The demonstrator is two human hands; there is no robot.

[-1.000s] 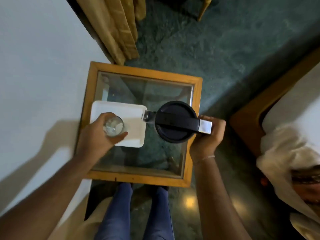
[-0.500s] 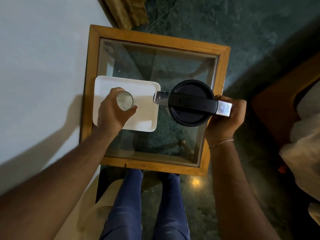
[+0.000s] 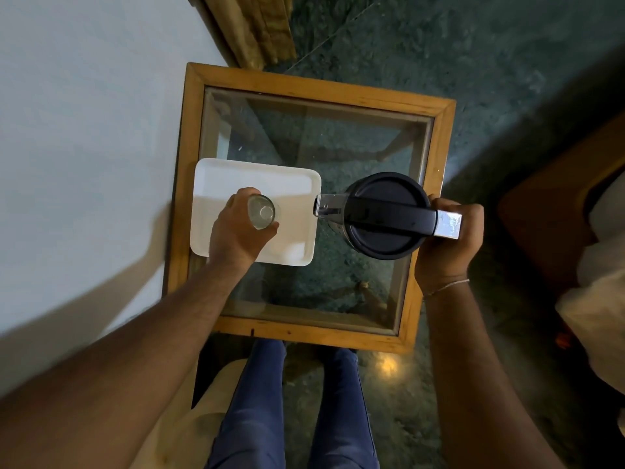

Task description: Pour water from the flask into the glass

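My flask (image 3: pixel 384 216): black lid, silver spout. Glass (image 3: pixel 261 211) clear. Tray (image 3: pixel 236 174) plain white. Table (image 3: pixel 314 93) frame honey-brown wood. Floor (image 3: pixel 473 62) speckled dark green. My jeans (image 3: pixel 257 411) blue.

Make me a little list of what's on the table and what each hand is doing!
table: glass top in a wooden frame
tray: white tray, on the glass near the wall side
glass: clear glass, over the tray
left hand: left hand wrapped around the glass
flask: black-lidded flask, upright, spout pointing at the glass
right hand: right hand gripping the flask handle
pouring: no water stream visible
water in glass: cannot tell
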